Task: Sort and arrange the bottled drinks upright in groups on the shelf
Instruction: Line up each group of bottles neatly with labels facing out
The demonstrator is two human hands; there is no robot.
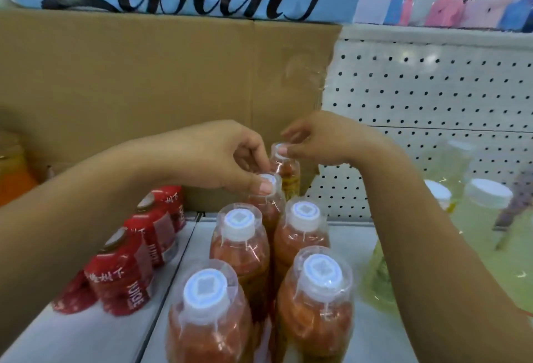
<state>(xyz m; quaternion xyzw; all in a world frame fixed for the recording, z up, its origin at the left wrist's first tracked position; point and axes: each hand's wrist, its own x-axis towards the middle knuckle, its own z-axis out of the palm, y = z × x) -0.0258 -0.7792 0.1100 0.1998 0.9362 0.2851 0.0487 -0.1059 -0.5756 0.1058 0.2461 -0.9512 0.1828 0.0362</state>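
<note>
Several orange-red drink bottles with white caps stand upright in two rows on the white shelf (360,247). My left hand (225,157) pinches the cap of the third bottle in the left row (268,204). My right hand (323,140) pinches the cap of the rearmost bottle (288,172), which stands by the cardboard. Closer to me stand two middle bottles (239,244) (302,232) and two front ones (207,313) (317,299). Three red-labelled bottles (138,253) line up on the left.
A cardboard sheet (144,79) leans against the shelf back, with white pegboard (432,108) to its right. Pale yellow-green bottles with white caps (476,218) stand at the right. An orange drink (14,178) is at the far left edge.
</note>
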